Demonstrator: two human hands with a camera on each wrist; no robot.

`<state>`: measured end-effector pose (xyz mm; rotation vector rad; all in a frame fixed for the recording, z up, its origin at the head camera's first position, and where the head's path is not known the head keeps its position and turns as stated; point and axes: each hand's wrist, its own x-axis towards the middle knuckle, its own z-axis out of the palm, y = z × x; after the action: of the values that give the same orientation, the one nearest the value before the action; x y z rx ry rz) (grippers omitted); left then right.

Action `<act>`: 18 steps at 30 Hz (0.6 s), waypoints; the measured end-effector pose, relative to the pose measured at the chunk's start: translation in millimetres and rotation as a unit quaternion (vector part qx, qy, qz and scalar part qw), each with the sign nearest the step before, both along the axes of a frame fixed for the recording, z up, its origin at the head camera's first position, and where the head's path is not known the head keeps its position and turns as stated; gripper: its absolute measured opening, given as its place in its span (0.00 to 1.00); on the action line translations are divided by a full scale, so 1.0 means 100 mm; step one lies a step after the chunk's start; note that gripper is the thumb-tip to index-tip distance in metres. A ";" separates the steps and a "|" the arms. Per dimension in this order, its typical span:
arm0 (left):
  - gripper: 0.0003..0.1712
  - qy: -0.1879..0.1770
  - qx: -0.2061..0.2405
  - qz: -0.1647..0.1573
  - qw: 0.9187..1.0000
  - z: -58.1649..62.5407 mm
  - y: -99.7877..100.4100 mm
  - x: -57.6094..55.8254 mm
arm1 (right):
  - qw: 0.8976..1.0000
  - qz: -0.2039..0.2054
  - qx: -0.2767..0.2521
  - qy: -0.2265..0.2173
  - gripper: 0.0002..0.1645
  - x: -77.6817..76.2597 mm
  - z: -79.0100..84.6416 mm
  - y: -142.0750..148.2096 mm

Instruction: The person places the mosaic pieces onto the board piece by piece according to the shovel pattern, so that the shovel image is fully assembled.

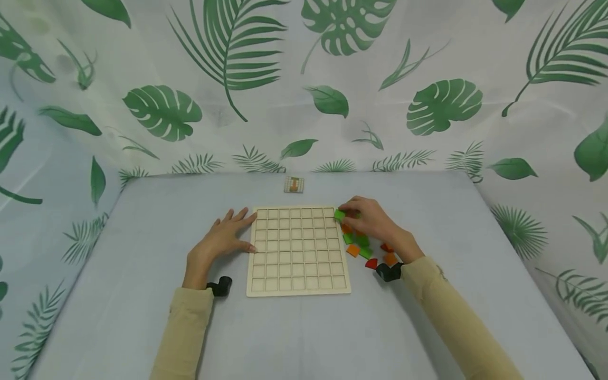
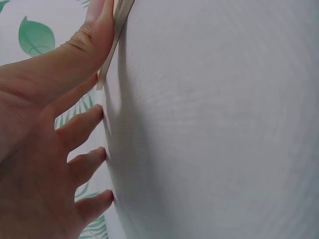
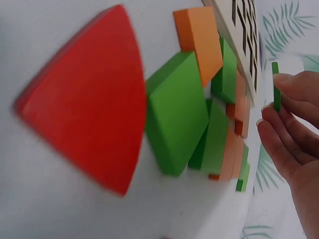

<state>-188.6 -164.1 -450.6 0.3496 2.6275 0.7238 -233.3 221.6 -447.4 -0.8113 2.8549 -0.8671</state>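
Note:
A pale wooden grid board (image 1: 298,250) lies flat in the middle of the table, its square cells bare. My left hand (image 1: 223,237) rests at the board's left edge with fingers spread, thumb and index finger touching the rim; the left wrist view shows the thumb (image 2: 84,45) against the board's thin side. Over the board's upper right corner, my right hand (image 1: 370,216) pinches a green square tile (image 1: 339,215) between thumb and fingers. In the right wrist view the green tile (image 3: 276,85) appears edge-on, raised off the table.
Right of the board lies a loose pile of green tiles (image 3: 177,114) and orange tiles (image 3: 199,42), partly under my right hand. A red fan-shaped piece (image 3: 89,99) sits at its near end. Behind the board lies a small patterned card (image 1: 294,184). Leaf-print cloth (image 1: 266,132) backs the table.

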 end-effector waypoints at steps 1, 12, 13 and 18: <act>0.56 -0.001 -0.002 0.000 1.000 0.01 0.00 0.00 | 1.000 0.002 -0.001 -0.004 0.17 -0.01 0.01 -0.02; 0.57 -0.004 0.002 0.010 1.000 0.06 0.02 -0.01 | 0.999 0.030 -0.016 -0.027 0.18 -0.05 0.06 -0.22; 0.57 -0.004 0.005 0.011 1.000 0.06 0.02 0.00 | 0.999 0.033 -0.017 -0.029 0.18 -0.06 0.06 -0.24; 0.57 -0.005 0.013 0.011 1.000 0.05 0.02 0.01 | 0.998 0.041 -0.016 -0.038 0.18 -0.10 0.03 -0.30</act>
<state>-187.9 -161.7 -445.4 0.3258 2.6185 0.7662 -242.9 191.1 -443.9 -0.8719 2.7291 -0.9138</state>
